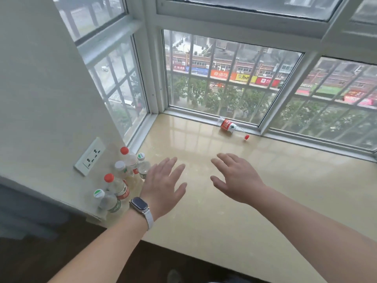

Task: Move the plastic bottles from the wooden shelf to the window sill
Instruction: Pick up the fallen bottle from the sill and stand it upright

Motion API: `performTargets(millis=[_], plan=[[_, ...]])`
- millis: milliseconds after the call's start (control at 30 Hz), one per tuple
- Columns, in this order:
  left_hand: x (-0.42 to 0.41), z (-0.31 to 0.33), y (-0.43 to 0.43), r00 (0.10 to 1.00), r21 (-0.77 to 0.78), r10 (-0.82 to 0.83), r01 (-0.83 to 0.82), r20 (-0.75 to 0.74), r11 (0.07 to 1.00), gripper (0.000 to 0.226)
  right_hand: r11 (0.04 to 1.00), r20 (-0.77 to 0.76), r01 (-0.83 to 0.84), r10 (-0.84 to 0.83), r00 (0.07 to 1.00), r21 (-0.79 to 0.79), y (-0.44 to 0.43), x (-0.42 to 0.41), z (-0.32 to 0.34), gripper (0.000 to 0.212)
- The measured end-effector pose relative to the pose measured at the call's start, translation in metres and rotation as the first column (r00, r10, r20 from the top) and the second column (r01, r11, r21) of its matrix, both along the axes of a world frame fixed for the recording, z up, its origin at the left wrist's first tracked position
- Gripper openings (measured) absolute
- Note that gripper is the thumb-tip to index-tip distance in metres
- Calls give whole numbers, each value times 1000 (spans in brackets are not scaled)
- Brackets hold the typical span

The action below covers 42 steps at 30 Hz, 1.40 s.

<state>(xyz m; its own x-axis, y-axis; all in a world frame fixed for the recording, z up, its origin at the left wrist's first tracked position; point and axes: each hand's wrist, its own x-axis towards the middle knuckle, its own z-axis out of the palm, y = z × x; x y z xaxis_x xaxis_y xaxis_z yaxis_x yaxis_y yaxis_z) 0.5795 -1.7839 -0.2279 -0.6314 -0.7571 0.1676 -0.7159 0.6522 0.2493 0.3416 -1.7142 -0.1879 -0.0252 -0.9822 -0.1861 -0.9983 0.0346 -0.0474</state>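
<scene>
A: Nearest the camera are your two bare forearms, reaching out over the sill point(234, 211). What's on your left wrist?

B: A watch point(139, 204) on a white strap. Your left hand point(163, 185) is above it, palm down, fingers spread and holding nothing.

A: And your right hand point(237, 177)?

B: Also spread wide, empty, fingers pointing toward the glass. Both hands are over the glossy beige sill; whether they touch it, I cannot tell.

A: Where are the bottles?

B: Five stand upright at the sill's left end, against the wall, just left of your left hand. Nearest you is a green-label bottle point(107, 202), with a red-cap bottle point(118, 187) just behind it. Farther back there's a white-cap bottle point(121, 169), a second red-cap one point(129, 160), and a small green-label one point(142, 165) beside that.

A: Any others?

B: One red-label bottle point(231, 127) lies on its side at the far edge of the sill, against the window frame point(263, 127), its red cap pointing right. It's well apart from both of your hands.

A: Anything on the wall?

B: A white socket point(89, 156), just left of the standing bottles.
</scene>
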Motion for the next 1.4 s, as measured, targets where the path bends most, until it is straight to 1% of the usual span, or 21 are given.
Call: performTargets(millis=[100, 267, 433, 667, 833, 1000, 1167, 1300, 1400], plan=[[-28, 5, -3, 999, 0, -36, 36, 13, 999, 54, 999, -4, 34, -34, 999, -6, 13, -27, 6, 75], [-100, 16, 4, 993, 6, -119, 119, 5, 993, 52, 996, 5, 85, -85, 996, 5, 42, -90, 10, 75], [-175, 22, 11, 982, 3, -181, 181, 59, 983, 52, 990, 34, 138, -138, 990, 4, 63, -165, 6, 71], [-259, 18, 17, 965, 25, -178, 177, 191, 984, 58, 983, 124, 184, -182, 975, -5, 70, -247, -13, 64], [-304, 11, 2, 963, 60, -146, 136, 227, 989, 58, 981, 168, 192, -187, 968, -17, 56, -284, -27, 73], [-333, 4, -36, 959, 90, -149, 131, 241, 987, 63, 979, 166, 201, -193, 967, -32, 30, -314, -48, 60], [-360, -26, -92, 955, 125, -164, 137, 248, 983, 72, 972, 166, 234, -232, 958, 8, -19, -341, -81, 59], [-381, -72, -144, 940, 154, -189, 149, 285, 977, 63, 963, 149, 262, -267, 952, 55, -62, -358, -124, 60], [-398, -120, -189, 925, 169, -212, 165, 315, 972, 60, 948, 168, 305, -317, 934, 92, -97, -368, -168, 59]])
